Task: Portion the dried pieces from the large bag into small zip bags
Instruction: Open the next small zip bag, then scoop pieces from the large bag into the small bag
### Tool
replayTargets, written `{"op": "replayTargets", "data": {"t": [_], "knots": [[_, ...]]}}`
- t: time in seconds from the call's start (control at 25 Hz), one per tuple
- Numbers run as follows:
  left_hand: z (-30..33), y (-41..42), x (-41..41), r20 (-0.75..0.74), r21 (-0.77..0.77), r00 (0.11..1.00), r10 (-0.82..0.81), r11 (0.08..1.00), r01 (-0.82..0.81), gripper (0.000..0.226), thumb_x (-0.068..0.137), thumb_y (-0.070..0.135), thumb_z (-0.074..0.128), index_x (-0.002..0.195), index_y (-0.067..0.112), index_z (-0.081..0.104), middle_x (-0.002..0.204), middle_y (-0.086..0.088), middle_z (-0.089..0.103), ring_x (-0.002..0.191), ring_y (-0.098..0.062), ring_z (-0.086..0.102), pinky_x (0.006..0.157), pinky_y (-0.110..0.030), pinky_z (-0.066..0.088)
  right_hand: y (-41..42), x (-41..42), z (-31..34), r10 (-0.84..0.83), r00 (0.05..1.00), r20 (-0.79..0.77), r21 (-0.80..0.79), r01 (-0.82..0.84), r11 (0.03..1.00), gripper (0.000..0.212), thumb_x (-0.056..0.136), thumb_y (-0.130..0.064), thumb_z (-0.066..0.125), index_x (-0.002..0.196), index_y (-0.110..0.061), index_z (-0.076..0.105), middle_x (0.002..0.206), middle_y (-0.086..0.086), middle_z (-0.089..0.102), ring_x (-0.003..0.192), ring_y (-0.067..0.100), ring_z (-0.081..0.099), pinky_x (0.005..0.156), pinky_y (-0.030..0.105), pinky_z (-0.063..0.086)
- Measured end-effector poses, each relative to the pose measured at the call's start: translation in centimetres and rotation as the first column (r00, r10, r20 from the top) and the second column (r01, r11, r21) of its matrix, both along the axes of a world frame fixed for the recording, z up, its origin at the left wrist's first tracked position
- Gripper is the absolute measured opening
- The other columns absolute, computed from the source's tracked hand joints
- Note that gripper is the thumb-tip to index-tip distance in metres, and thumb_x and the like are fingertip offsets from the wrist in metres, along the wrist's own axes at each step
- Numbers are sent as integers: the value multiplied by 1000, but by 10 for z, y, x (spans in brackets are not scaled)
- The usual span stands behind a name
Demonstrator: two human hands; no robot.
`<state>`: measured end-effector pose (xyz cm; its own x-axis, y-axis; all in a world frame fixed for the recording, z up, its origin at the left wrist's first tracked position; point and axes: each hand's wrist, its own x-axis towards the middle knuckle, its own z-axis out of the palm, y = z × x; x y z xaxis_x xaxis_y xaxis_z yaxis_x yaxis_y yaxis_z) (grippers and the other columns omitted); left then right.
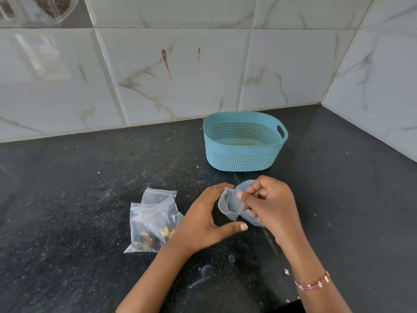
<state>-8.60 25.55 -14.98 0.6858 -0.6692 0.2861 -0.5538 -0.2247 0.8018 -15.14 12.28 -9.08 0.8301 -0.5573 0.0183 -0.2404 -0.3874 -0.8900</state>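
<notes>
Clear small zip bag [229,205] puffed open, seemingly empty; both hands' fingers [244,201] pinching rim.

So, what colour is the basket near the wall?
The basket is light blue with a perforated mesh pattern, seen in the head view.

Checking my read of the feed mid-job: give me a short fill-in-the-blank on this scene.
1. The blue perforated plastic basket stands on the ____ stone counter.
2. The filled small clear zip bags lie to the ____ of the left hand.
3. The right hand pinches a small clear ____.

Missing: black; left; zip bag
</notes>
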Motion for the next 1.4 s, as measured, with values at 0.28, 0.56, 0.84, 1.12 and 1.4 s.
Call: {"op": "replayTargets", "data": {"t": [0.28,0.56,0.84,1.12,1.4], "knots": [[-8,-3,2,-3,-34,999,49,998,-49,50,79,31,69,123,33,47,118,26,51,113,10,48,93,-1,33,1,-3,-1,39,999,34,38,-40,998,14,79,-15,70,71,-10,60,60,6,68,39,-3,52,48,11,41],[-10,-7,0,-472,-163,881,-27,985,-57,29,83,19,66,108,33,60,108,15,68,104,1,62,90,-18,50,-42,-15,-19,-192,961,-199,-411,96,907,18,82,-33,66,85,-15,64,68,-6,51,59,8,47,48,18,27],[-12,-14,-1,-636,-174,768,-82,984,-40,24,85,14,63,106,28,62,107,5,70,98,-7,67,85,-20,53,-34,-18,-31,-157,892,-424,-597,-145,789,21,91,-29,53,107,-17,59,94,-3,48,71,11,46,53,19,30],[-12,-15,3,-790,-236,596,-144,969,-79,24,87,15,58,110,19,61,108,-3,71,101,-17,67,92,-36,53,-42,-15,-36,-228,904,-362,-705,-106,702,19,94,-17,42,90,-10,58,75,1,50,60,15,46,43,18,22],[-12,-18,4,-817,-294,538,-208,953,-77,44,72,28,63,113,14,61,101,-1,73,97,-16,68,90,-36,54,-37,-15,-55,-198,944,-263,-754,-74,653,6,86,-13,60,85,-7,61,74,3,50,48,13,45,41,20,28]]}}
